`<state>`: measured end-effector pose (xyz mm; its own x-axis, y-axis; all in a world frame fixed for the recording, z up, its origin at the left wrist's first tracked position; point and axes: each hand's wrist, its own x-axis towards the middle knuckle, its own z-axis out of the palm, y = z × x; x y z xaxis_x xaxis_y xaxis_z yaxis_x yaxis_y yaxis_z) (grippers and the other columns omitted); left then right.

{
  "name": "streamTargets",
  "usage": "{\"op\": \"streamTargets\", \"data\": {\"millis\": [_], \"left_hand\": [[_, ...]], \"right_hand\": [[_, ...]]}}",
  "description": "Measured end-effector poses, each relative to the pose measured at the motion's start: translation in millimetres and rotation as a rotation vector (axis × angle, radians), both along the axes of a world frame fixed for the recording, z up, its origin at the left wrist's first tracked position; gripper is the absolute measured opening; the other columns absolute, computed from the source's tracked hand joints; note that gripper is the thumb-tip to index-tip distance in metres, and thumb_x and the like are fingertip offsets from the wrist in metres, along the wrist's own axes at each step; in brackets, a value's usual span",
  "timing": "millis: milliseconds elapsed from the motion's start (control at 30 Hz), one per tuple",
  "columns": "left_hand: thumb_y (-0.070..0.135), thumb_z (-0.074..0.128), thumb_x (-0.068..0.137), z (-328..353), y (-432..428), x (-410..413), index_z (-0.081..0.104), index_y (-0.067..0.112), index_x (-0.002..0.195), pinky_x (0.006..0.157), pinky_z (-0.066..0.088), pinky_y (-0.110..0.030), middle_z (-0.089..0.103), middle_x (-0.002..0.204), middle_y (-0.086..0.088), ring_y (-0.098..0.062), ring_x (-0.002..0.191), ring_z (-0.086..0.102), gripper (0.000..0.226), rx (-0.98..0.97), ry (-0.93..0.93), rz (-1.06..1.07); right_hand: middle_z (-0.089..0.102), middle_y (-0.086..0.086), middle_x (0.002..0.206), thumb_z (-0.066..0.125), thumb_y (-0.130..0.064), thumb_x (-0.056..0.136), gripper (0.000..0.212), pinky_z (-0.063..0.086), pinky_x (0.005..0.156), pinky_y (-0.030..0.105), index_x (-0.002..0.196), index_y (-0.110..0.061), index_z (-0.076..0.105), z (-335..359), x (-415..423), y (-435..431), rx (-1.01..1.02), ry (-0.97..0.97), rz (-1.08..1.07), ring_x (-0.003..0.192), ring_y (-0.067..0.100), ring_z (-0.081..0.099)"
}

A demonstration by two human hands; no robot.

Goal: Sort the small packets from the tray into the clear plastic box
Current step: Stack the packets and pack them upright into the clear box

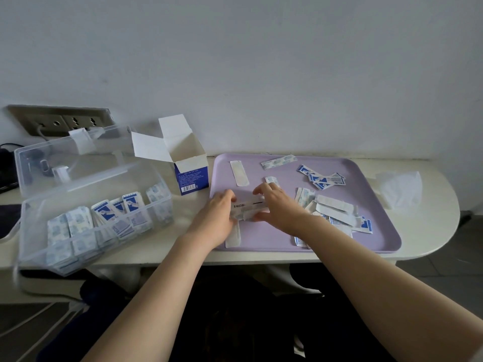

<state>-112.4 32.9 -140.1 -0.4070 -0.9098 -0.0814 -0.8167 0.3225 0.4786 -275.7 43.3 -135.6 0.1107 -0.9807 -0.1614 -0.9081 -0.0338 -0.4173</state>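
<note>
**Step in hand:** gathering white packets into one bundle on the tray, ready for transfer.

**Observed:** Both hands work over the left part of the purple tray (pixel 261 242). The left hand (pixel 218 215) has its fingers curled round the left end of a bundle of white packets (pixel 249 206). The right hand (pixel 279 207) pinches the right end between thumb and fingers. The bundle sits just above the tray surface, its edges uneven. One long white packet (pixel 232 236) lies partly under the left hand. A white heap (pixel 332 210) and blue-printed packets (pixel 321 178) lie further right on the tray. The clear plastic box (pixel 36 212) stands open at the left of the worktop (pixel 431 231), its compartments already part-filled by type. An open carton (pixel 192 176) stands between box and tray.

**Judgement:** The bundle looks loose. Squaring its edges against the tray before lifting should stop packets slipping out. One firm grip across the middle suits the carry. The path to the box passes close to the carton, so a lift over it is advisable. Only matching white packets should go together; which compartment takes them cannot be told from here.
</note>
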Motion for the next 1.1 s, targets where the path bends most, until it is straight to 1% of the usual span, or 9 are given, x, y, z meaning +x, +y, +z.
{"op": "streamTargets", "data": {"millis": [133, 200, 400, 567, 667, 733, 833, 933, 1100], "left_hand": [[0.018, 0.055, 0.093, -2.0, 2.2, -5.6, 0.05, 0.014, 0.108, 0.075, 0.043, -0.027, 0.056, 0.112, -0.004, -0.02, 0.097, 0.056, 0.017, -0.044, -0.03, -0.021], [0.017, 0.053, 0.095, -2.3, 3.9, -8.3, 0.054, 0.013, 0.104, 0.074, 0.041, -0.025, 0.059, 0.109, -0.004, -0.02, 0.095, 0.057, 0.011, -0.075, -0.038, -0.008], [0.005, 0.048, 0.093, -3.2, 0.5, -10.2, 0.052, 0.01, 0.106, 0.077, 0.039, -0.024, 0.052, 0.111, -0.007, -0.022, 0.099, 0.053, 0.014, -0.093, 0.088, 0.058], [-0.005, 0.052, 0.087, -7.2, 0.6, -15.7, 0.053, 0.01, 0.111, 0.082, 0.041, -0.021, 0.049, 0.11, -0.006, -0.019, 0.098, 0.054, 0.028, -0.013, 0.153, 0.052], [-0.001, 0.054, 0.089, -6.2, -0.2, -16.3, 0.059, 0.009, 0.102, 0.075, 0.042, -0.023, 0.06, 0.102, -0.005, -0.019, 0.091, 0.057, 0.018, -0.024, 0.191, 0.083], [0.002, 0.054, 0.09, -5.3, -0.4, -14.3, 0.061, 0.011, 0.098, 0.071, 0.045, -0.028, 0.064, 0.097, -0.005, -0.022, 0.087, 0.059, 0.014, -0.051, 0.18, 0.128], [0.006, 0.048, 0.092, -6.2, -0.4, -10.4, 0.061, 0.015, 0.1, 0.068, 0.041, -0.029, 0.061, 0.1, -0.003, -0.025, 0.089, 0.058, 0.017, -0.101, 0.063, 0.166], [0.003, 0.045, 0.091, -10.1, -0.6, -12.9, 0.058, 0.01, 0.108, 0.081, 0.045, -0.035, 0.051, 0.111, -0.008, -0.029, 0.096, 0.055, 0.022, -0.018, 0.057, 0.115], [0.005, 0.051, 0.093, -7.3, 1.2, -20.6, 0.054, 0.006, 0.115, 0.091, 0.041, -0.032, 0.05, 0.118, -0.01, -0.027, 0.106, 0.053, 0.022, 0.015, 0.097, 0.112]], "right_hand": [[0.055, 0.005, 0.117, 0.06, -0.022, 0.089, 0.026, 0.039, 0.083, 0.03, 0.113, -0.014, 0.056, 3.6, 4.8, 2.2, -0.06, 0.045, 0.007, 0.109, 0.023, 0.051], [0.057, 0.004, 0.113, 0.058, -0.024, 0.091, 0.022, 0.038, 0.083, 0.03, 0.111, -0.015, 0.058, 3.6, 7.3, 2.9, -0.077, 0.104, 0.046, 0.108, 0.023, 0.05], [0.045, 0.008, 0.132, 0.057, -0.012, 0.09, 0.035, 0.03, 0.096, 0.028, 0.124, -0.012, 0.05, -1.1, 5.4, -2.3, -0.112, 0.02, -0.027, 0.129, 0.024, 0.033], [0.044, 0.01, 0.131, 0.049, 0.004, 0.088, 0.041, 0.035, 0.094, 0.027, 0.127, -0.008, 0.045, -8.4, 7.6, -5.4, -0.065, -0.071, -0.042, 0.121, 0.025, 0.041], [0.057, 0.007, 0.116, 0.051, -0.004, 0.09, 0.028, 0.038, 0.086, 0.026, 0.116, -0.014, 0.054, -8.5, 6.7, -7.9, -0.127, -0.103, -0.085, 0.111, 0.022, 0.047], [0.059, 0.009, 0.113, 0.055, -0.014, 0.091, 0.022, 0.038, 0.088, 0.029, 0.112, -0.015, 0.058, -9.1, 4.6, -8.8, -0.139, -0.065, -0.101, 0.112, 0.025, 0.046], [0.049, 0.012, 0.123, 0.054, -0.026, 0.093, 0.032, 0.03, 0.099, 0.03, 0.121, -0.011, 0.054, -10.4, 1.5, -6.5, -0.076, 0.046, -0.106, 0.121, 0.028, 0.037], [0.039, 0.014, 0.131, 0.051, -0.022, 0.095, 0.037, 0.025, 0.101, 0.025, 0.127, -0.005, 0.045, -13.7, 1.7, -4.0, -0.043, 0.069, -0.111, 0.124, 0.028, 0.035], [0.04, 0.014, 0.127, 0.044, 0.001, 0.094, 0.026, 0.029, 0.082, 0.018, 0.119, -0.001, 0.045, -12.5, 15.5, -2.8, -0.093, -0.057, -0.044, 0.111, 0.027, 0.046]]}}
